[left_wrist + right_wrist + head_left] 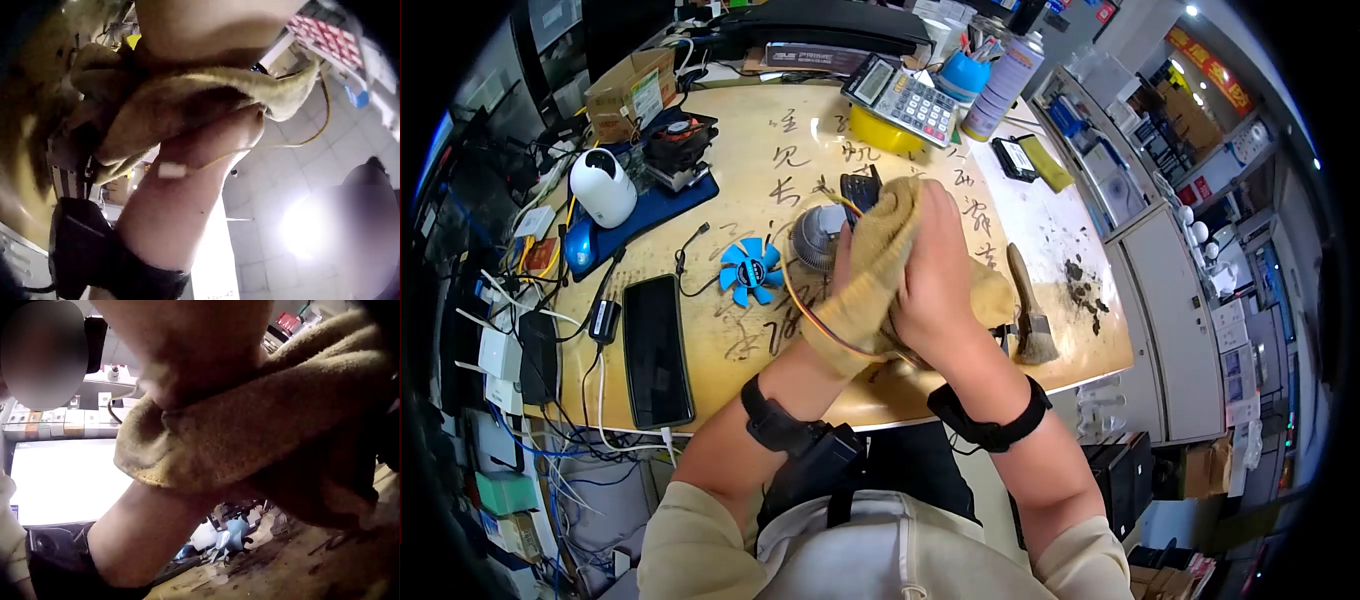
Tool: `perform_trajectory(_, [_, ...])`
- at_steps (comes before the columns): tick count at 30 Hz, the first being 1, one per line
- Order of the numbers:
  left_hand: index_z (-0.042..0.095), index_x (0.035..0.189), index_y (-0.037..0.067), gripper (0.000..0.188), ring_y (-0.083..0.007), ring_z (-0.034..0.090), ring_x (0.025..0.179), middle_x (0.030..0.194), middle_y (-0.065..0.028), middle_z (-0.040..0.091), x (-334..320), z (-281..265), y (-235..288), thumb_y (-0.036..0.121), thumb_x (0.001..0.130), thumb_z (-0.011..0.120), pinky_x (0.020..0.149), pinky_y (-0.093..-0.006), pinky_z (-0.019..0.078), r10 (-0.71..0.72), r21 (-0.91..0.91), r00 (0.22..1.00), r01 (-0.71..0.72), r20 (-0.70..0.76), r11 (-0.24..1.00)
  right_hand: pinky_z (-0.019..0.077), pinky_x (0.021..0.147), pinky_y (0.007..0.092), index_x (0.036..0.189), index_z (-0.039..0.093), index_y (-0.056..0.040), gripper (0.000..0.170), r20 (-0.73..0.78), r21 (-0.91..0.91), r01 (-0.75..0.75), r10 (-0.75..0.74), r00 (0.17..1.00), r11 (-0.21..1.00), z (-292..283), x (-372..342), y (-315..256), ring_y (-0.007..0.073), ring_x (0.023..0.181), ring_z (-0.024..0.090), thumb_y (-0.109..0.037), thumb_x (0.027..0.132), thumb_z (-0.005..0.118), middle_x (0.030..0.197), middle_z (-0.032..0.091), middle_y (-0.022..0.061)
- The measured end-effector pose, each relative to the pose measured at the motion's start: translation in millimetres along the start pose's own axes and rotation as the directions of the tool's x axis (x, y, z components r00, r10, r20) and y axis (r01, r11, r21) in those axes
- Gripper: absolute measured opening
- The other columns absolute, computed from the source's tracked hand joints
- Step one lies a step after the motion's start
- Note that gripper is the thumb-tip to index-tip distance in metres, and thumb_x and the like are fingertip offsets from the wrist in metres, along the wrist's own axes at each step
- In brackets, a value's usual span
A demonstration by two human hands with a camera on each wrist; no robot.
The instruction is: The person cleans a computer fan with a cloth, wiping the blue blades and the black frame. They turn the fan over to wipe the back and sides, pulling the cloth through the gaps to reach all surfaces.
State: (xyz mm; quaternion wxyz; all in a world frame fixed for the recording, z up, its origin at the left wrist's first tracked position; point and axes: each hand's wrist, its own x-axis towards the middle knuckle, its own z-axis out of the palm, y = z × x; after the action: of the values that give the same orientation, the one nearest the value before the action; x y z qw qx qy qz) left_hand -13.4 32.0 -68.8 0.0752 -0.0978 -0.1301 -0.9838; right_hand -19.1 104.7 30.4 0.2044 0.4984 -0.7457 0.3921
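Observation:
A tan cloth (878,262) is bunched between my two hands over the front of the table. My right hand (940,270) grips it from the right side, fingers pointing away from me. My left hand (843,262) holds the cloth from the left, mostly hidden by its folds. What lies inside the folds is hidden. A thin multicoloured cable (805,310) loops over the left wrist; a small white connector (172,170) hangs on it in the left wrist view. Just left of the cloth are a round grey heatsink (812,240) and a blue fan (750,272).
A brush (1030,310) lies to the right, near dark dirt crumbs (1085,290). On the left are a phone (658,350), a white camera (603,188) and tangled cables. A calculator (900,98) on a yellow container and a spray can (1005,85) stand at the back.

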Motion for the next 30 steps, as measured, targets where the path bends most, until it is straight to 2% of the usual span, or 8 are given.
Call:
perform_trajectory(3, [0.04,0.123,0.005,0.046,-0.0234,0.045,0.113,0.118,-0.0139,0.048,-7,38,14,0.038,0.093,0.029,0.099,-0.0348,0.033,0.209,0.461,0.974,-0.226,0.089,0.858,0.0406,0.079,0.0384,0.107,0.043,0.0038,0.029,-0.026,0.245,-0.206,0.219,0.975,0.947,-7,6,-2,0.0324,0.091,0.049,-0.004,0.079,0.041,0.1,0.051,0.0172])
perform_trajectory(6, [0.036,0.122,0.001,0.039,-0.029,0.044,0.111,0.116,-0.0187,0.047,3,49,24,0.014,0.085,0.043,0.098,-0.0366,0.0318,0.519,0.907,0.854,-0.228,0.013,0.354,0.0495,0.076,0.0318,0.109,0.048,0.0002,0.025,0.096,0.807,-0.373,0.522,0.848,0.458,-29,7,10,0.0191,0.09,0.059,-0.013,0.09,0.038,0.101,0.058,0.0089])
perform_trajectory(9, [0.036,0.128,0.003,0.051,-0.0341,0.042,0.11,0.122,-0.0201,0.041,-1,72,43,0.009,0.078,0.046,0.096,-0.0413,0.031,0.427,0.737,0.601,-0.563,0.676,-0.374,0.0513,0.07,0.0298,0.111,0.05,-0.0032,0.027,0.286,0.855,-0.487,0.619,0.732,0.181,-38,12,24,0.0186,0.085,0.061,-0.018,0.091,0.04,0.095,0.06,0.0084])
perform_trajectory(11, [0.043,0.127,0.01,0.048,-0.0326,0.044,0.104,0.117,-0.0176,0.04,-7,80,40,0.015,0.08,0.054,0.09,-0.039,0.0353,0.328,0.712,0.665,-0.451,0.671,-0.538,0.0512,0.069,0.03,0.115,0.047,-0.0039,0.03,0.389,0.821,-0.554,0.576,0.719,0.137,-38,10,27,0.0187,0.084,0.061,-0.02,0.092,0.037,0.097,0.058,0.0087])
perform_trajectory(14, [0.051,0.116,0.014,0.034,-0.0274,0.048,0.087,0.095,-0.0117,0.042,-3,65,32,0.033,0.087,0.051,0.078,-0.0339,0.0404,0.605,0.938,0.718,-0.243,0.345,-0.248,0.0446,0.083,0.033,0.113,0.047,-0.0014,0.031,0.053,0.745,-0.307,0.406,0.912,0.593,-4,-11,16,0.0213,0.093,0.056,-0.019,0.089,0.042,0.099,0.056,0.0096])
perform_trajectory(20, [0.058,0.091,0.006,0.027,-0.0214,0.051,0.079,0.085,-0.0082,0.048,5,47,41,0.032,0.087,0.054,0.073,-0.0286,0.0408,0.663,0.937,0.705,-0.349,0.252,0.014,0.0401,0.084,0.0375,0.115,0.046,0.0006,0.045,0.04,0.268,-0.122,0.116,0.992,0.956,-14,-11,5,0.0327,0.101,0.049,-0.018,0.076,0.059,0.107,0.051,0.0174])
perform_trajectory(25, [0.055,0.091,0.005,0.024,-0.0085,0.05,0.068,0.078,-0.0001,0.054,0,56,41,0.028,0.092,0.048,0.065,-0.0207,0.0429,0.437,0.582,0.877,-0.252,-0.2,0.773,0.0372,0.09,0.0419,0.112,0.048,0.0027,0.045,-0.053,0.056,0.116,-0.113,0.992,0.992,-7,-26,8,0.0412,0.103,0.045,-0.013,0.072,0.057,0.115,0.046,0.021])
perform_trajectory(30, [0.053,0.095,0.004,0.035,-0.0125,0.055,0.07,0.081,-0.0053,0.058,-4,62,44,0.036,0.094,0.039,0.066,-0.0263,0.0476,0.323,0.456,0.869,-0.131,-0.374,0.88,0.035,0.092,0.0471,0.111,0.05,0.0002,0.044,0.111,-0.263,0.337,-0.319,0.941,0.904,-13,-27,7,0.037,0.112,0.042,-0.011,0.069,0.056,0.123,0.042,0.0185])
